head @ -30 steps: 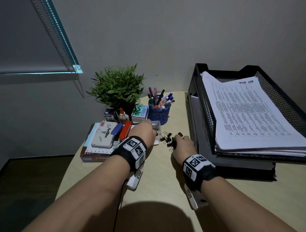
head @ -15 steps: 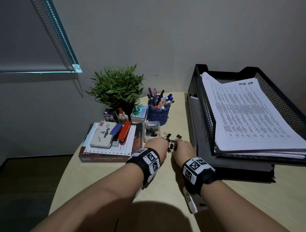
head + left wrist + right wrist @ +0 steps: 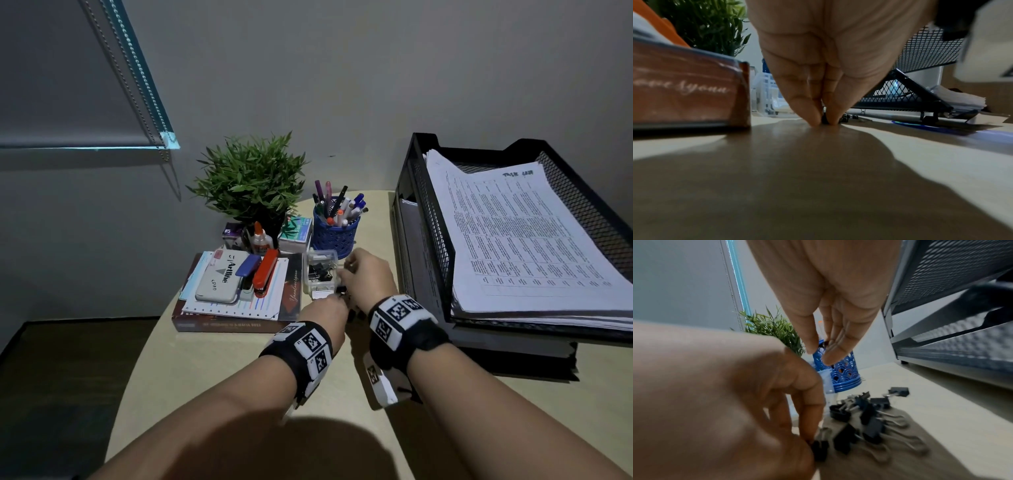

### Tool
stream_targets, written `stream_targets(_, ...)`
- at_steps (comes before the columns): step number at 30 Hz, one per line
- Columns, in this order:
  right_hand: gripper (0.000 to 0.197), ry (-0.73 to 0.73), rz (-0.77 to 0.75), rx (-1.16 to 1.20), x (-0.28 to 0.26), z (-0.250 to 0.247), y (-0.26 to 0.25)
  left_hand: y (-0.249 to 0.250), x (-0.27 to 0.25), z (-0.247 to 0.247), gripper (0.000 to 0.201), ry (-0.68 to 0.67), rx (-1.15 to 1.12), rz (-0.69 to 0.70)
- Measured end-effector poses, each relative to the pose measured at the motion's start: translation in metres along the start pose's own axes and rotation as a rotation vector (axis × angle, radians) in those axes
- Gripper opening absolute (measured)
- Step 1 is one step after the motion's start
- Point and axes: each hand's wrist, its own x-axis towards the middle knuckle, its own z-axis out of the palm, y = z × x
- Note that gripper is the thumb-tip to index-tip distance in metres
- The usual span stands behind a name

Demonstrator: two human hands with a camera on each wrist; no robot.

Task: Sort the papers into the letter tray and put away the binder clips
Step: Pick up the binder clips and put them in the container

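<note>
A round pale table (image 3: 212, 370) stands against a grey wall. At its back sits a leafy green plant (image 3: 251, 174), and just right of it a blue lattice pen cup (image 3: 335, 233) bristling with pens and markers. A small glue bottle (image 3: 259, 236) stands before the plant. In front, a brown book (image 3: 226, 323) carries lined paper, a white Artline stamp pad (image 3: 221, 281), a blue stapler (image 3: 248, 265) and a red stapler (image 3: 265, 274). A roller blind (image 3: 68, 85) with its bead chain hangs upper left.

Black binder clips (image 3: 869, 423) with silver handles on a beige table (image 3: 212, 370), black mesh letter tray (image 3: 582, 192), blue lattice pen cup (image 3: 334, 233), red stapler (image 3: 265, 274), green plant (image 3: 250, 178).
</note>
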Motion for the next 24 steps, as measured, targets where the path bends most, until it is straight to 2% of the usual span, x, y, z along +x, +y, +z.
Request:
stream_targets(3,0.033,-0.044,0.01,0.036,0.012,0.003,-0.011,0.001,0.0,-0.003,0.031,-0.046,0.0,0.003)
stream_targets(9,0.029,-0.101,0.058,-0.175,0.006,0.001,0.012,-0.004,-0.003,0.005,0.043,-0.066,-0.058,0.013)
stream_targets(13,0.027,-0.206,0.134,-0.324,-0.008,0.006,0.036,-0.01,-0.006,-0.007,0.044,0.105,-0.142,0.008)
stream_targets(17,0.028,-0.231,0.123,-0.373,-0.019,0.012,0.047,-0.025,0.005,-0.034,0.044,0.287,-0.163,-0.063)
stream_targets(21,0.024,-0.216,0.063,-0.379,-0.021,0.014,0.047,-0.032,0.012,-0.042,0.04,0.342,-0.122,-0.096)
stream_targets(24,0.025,-0.193,0.05,-0.37,-0.021,0.014,0.048,-0.021,0.01,-0.031,0.031,0.339,-0.143,0.017)
